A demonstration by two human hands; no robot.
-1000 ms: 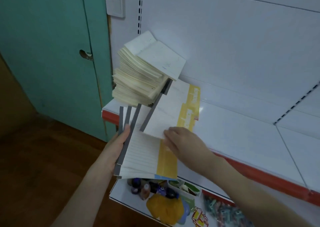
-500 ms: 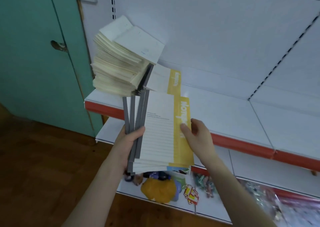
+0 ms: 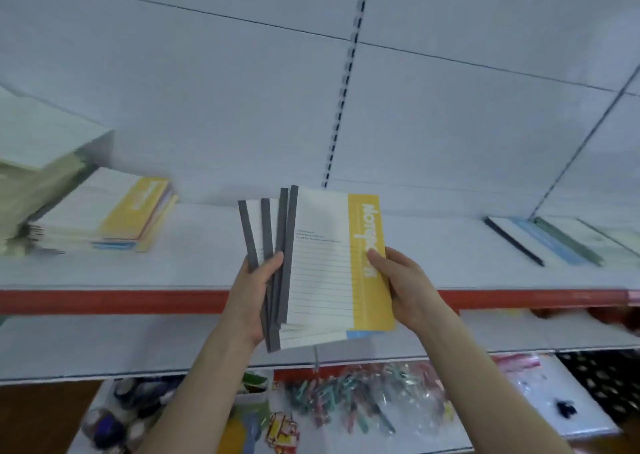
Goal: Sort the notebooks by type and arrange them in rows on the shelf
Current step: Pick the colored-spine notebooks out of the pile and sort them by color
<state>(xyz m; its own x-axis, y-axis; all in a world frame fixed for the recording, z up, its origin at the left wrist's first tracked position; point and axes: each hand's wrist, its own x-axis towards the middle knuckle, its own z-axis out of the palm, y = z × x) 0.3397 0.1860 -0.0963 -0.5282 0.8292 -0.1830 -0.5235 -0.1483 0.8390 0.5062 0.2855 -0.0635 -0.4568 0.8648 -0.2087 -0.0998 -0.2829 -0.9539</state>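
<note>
White shelf [image 3: 104, 302] with a red front lip runs behind both my hands. My left hand [image 3: 252, 297] is clamped on a fan of grey-spined notebooks [image 3: 311, 337], thumb laid across the spines. The spread lets me tell each book apart at a glance. My right hand [image 3: 406, 289] pinches the outer edge of the top notebook [image 3: 322, 273], thumb on its yellow band, ready, I judge, to draw it off the fan. Well to the left of my left hand lies a flat stack of yellow-banded notebooks [image 3: 114, 218], likely this one's row. A taller cream pile [image 3: 38, 162] sits beyond it. Far right of my right hand lie blue- and green-banded notebooks [image 3: 547, 242], side by side.
</note>
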